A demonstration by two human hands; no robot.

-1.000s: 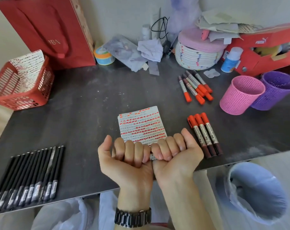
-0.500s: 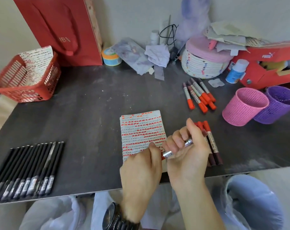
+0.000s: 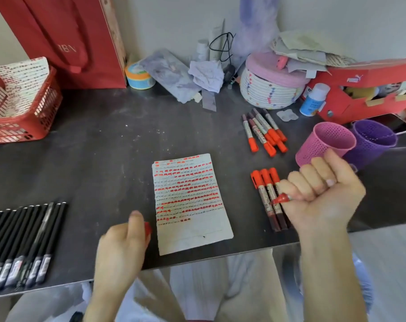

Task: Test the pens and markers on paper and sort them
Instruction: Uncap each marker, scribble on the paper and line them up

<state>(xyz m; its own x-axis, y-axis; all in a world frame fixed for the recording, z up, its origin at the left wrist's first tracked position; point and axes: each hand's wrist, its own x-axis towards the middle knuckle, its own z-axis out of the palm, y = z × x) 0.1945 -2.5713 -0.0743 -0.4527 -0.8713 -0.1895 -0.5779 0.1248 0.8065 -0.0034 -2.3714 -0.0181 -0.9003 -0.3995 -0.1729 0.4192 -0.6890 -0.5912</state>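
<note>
A white sheet of paper [image 3: 190, 203] covered in rows of red test marks lies in the middle of the dark table [image 3: 99, 159]. My right hand [image 3: 322, 196] is fisted around an uncapped red marker [image 3: 281, 199], its red tip pointing left over three capped red markers [image 3: 268, 196]. My left hand [image 3: 123, 247] holds the red cap [image 3: 147, 228] just left of the paper. Several more red markers [image 3: 263, 131] lie further back. A row of several black pens [image 3: 23, 242] lies at the left front edge.
A pink mesh cup [image 3: 322, 145] and a purple mesh cup [image 3: 374, 138] stand at the right. A red basket [image 3: 23, 122] with marked paper sits far left. Red bag [image 3: 64, 38], woven basket [image 3: 271, 89], red shoebox [image 3: 369, 89] and clutter line the back.
My hands, joined on the marker a second ago, have pulled apart: the cap came off leftward in my left hand, and my right hand moved right with the uncapped marker.
</note>
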